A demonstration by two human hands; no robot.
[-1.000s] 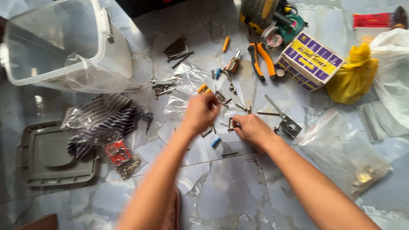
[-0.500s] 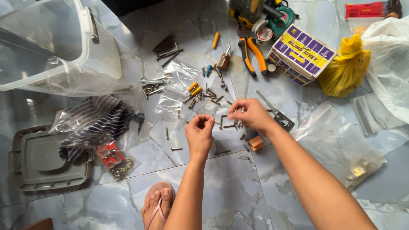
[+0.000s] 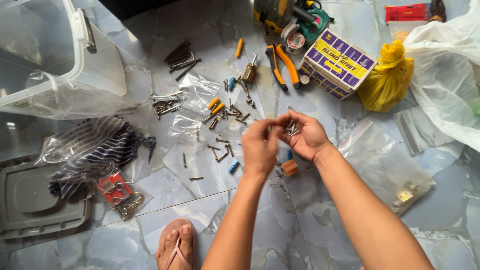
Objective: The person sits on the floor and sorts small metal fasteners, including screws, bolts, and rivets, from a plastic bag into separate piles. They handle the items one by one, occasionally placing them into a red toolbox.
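Both hands had risen off the tiled floor and drawn together since half a second before, when they worked apart just above the scatter of loose screws. The right hand lay cupped, palm turned up, its fingers half curled around a small bunch of screws so that none could roll off. The left hand met it with its back to the camera, fingertips pinched near the bunch; whether they gripped a screw of their own could not be told.

Both wrists were bent inward and both forearms ran up from the bottom edge of the view, meeting above the middle of the floor. Below them lay a blue wall plug and a small brown block. Farther out were clear plastic bags at the right, orange-handled pliers and a purple and yellow box toward the far edge, and a clear plastic bin at the far left corner.
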